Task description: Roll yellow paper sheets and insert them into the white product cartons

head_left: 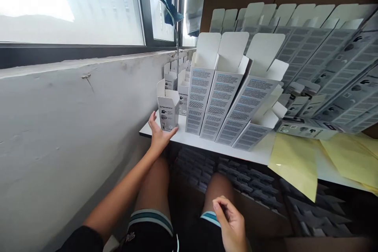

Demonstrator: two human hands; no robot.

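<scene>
My left hand [159, 134] grips the lower part of a small white SilverCrest carton [167, 112], which stands open at the top on the white table [195, 141]. Beside it, several taller white cartons with printed panels [218, 102] stand in a row, their flaps raised. My right hand [232, 220] hangs low over my knee, fingers curled, with nothing visible in them. It is well away from the table and the cartons.
Large stacks of flat printed carton blanks [325, 67] lean against brown cardboard at the right. Yellow sheets [295, 165] lie on the table's right end. A grey wall [59, 126] and window [71, 8] run along the left. Dark packed items [236, 177] fill a box below.
</scene>
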